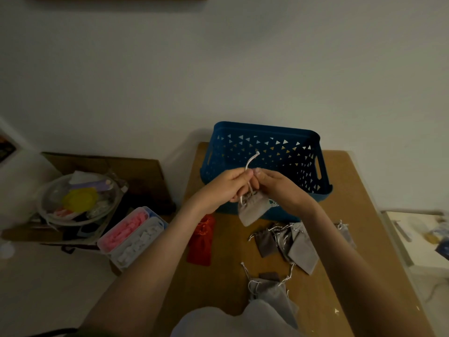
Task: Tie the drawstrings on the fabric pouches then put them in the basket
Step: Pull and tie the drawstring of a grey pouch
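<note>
Your left hand (228, 184) and right hand (274, 184) pinch the white drawstring cord (251, 160) of the small grey fabric pouch (251, 211) dangling before the blue perforated plastic basket (267, 152); it looks light and limp, so hold the cord near the gathered neck.

I seem to be at home (a hobby corner). My small wooden table (340, 239) meets a plain white wall (218, 69), with a cluttered glass bowl (80, 198) and plastic tubs (131, 237) beside.

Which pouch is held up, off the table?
The light grey pouch, held by left hand and right hand before the blue basket; the others lie untouched.
</note>
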